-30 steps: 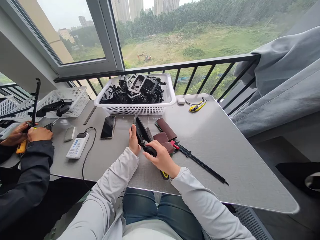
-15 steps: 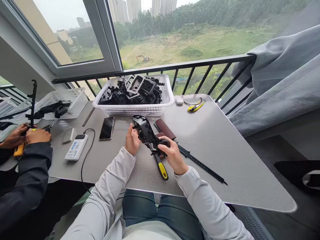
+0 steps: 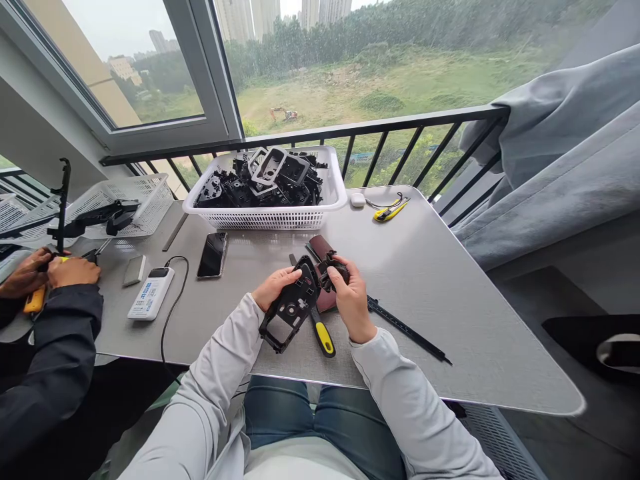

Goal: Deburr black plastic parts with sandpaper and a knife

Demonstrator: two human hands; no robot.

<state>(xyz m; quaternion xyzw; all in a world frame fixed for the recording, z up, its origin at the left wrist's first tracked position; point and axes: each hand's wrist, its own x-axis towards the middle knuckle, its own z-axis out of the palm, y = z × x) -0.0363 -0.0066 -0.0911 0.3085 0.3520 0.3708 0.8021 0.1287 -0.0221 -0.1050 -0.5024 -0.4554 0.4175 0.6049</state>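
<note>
Black moulded plastic frame [image 3: 290, 308] is up off the table, held in both hands above the grey tabletop [image 3: 450, 333], near its front edge. Left hand [image 3: 274, 287]: fingers together, wrapped over the frame's upper edge. Right hand [image 3: 351, 293]: fingers curled, pinching a small dark lump [image 3: 332, 272] at the frame's top corner; can't tell if it's a separate piece or part of the moulding. Under the hands: brown abrasive sheets [image 3: 320, 247] and a yellow-and-black handled tool [image 3: 324, 338], its tip hidden by the frame. Black graduated rule [image 3: 405, 330] lies to their right. White plastic basket [image 3: 265, 219] of similar black parts sits beyond, with a phone [image 3: 213, 255] and power bank [image 3: 151, 293] to the left. Co-worker's hands [image 3: 30, 275] are apart at far left. My read: step in hand is working at that corner. Next move calls for a firm hold on the frame, with the tools in reach.
</note>
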